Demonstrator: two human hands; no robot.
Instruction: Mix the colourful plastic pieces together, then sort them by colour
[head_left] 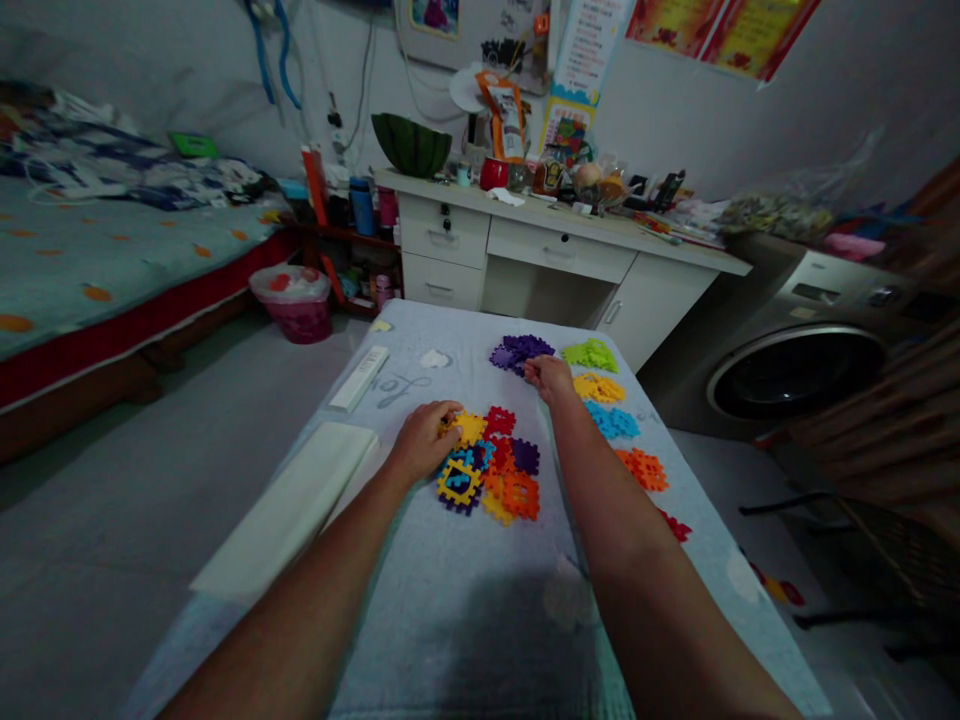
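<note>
A mixed heap of plastic interlocking puzzle pieces (502,455), in red, orange, yellow, blue and purple, lies mid-table. At its left edge, my left hand (426,440) has its thumb and fingers closed on a yellow puzzle piece (470,429). Farther back, my right hand (550,378) is at the near right edge of a pile of purple pieces (520,352), its fingers curled together. What those fingers hold, if anything, is hidden. Down the right side run piles of green pieces (591,354), yellow pieces (598,388), blue pieces (611,420), orange pieces (643,468) and red pieces (677,526), the last partly behind my right forearm.
A pale cloth (405,640) covers the table. Along its left side lie a white box (360,378) and a folded white sheet (289,505). Behind stands a white desk (559,250) loaded with household items; a washing machine (795,345) is at right, a bed (112,260) at left.
</note>
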